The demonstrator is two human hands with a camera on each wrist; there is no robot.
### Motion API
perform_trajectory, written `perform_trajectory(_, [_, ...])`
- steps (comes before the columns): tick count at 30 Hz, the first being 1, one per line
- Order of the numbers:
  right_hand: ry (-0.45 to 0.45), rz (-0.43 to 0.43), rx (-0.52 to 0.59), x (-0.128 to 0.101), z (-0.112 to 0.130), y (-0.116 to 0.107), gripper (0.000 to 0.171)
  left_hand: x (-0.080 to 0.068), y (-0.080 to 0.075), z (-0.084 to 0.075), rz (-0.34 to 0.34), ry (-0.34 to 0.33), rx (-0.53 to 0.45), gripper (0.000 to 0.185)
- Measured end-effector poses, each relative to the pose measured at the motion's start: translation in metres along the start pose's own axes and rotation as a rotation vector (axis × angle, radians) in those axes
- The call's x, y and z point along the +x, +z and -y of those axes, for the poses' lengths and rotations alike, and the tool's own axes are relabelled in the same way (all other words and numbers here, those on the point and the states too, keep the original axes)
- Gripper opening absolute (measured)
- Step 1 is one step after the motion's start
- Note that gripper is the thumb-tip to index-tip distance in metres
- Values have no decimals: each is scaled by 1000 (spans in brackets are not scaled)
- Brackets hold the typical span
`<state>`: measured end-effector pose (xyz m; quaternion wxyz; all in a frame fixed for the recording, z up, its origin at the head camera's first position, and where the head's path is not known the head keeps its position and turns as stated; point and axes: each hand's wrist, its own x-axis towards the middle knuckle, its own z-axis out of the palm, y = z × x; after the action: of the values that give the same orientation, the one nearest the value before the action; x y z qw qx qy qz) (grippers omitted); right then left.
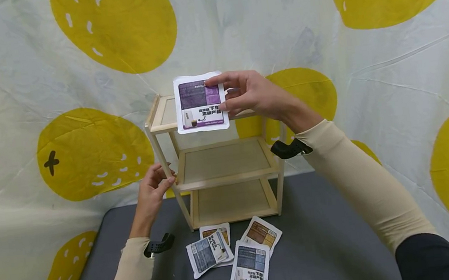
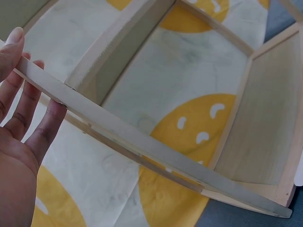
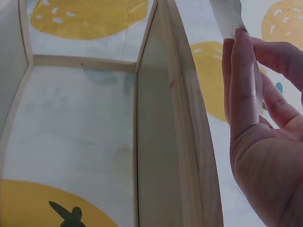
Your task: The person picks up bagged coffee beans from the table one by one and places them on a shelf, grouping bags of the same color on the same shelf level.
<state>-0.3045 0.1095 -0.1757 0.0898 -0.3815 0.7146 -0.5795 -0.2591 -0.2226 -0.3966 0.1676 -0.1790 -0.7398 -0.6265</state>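
R grip [image 1: 253, 92] pinches pkt [image 1: 195, 106] by edge, L grip [image 1: 151, 189] holds open-sided rack post [image 1: 159, 150].

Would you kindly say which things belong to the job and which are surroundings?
Job, seemingly:
Flat purple-and-white packet in right hand
Pale wooden three-tier rack gripped by left hand
Likely flat blue-grey packets, brown packets

Surroundings:
Yellow-patterned white cloth
Dark grey tabletop

Background: pale cloth [image 1: 236, 26], creased at right, printed with large yellow fruits [image 1: 93, 149] bearing white flecks [image 1: 103, 175] and dark stem marks [image 1: 51, 162]. Below: dark grey tabletop [image 1: 319, 226].
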Motion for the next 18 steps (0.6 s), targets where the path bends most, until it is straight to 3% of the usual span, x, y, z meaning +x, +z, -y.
perform_trajectory(6, [5,-2,-20,11,2,-8,54,3,-3,16,8,18,-2,40])
perform_trajectory(18, [95,-22,-69,24,2,-17,57,3,-1,15,20,52,4,41])
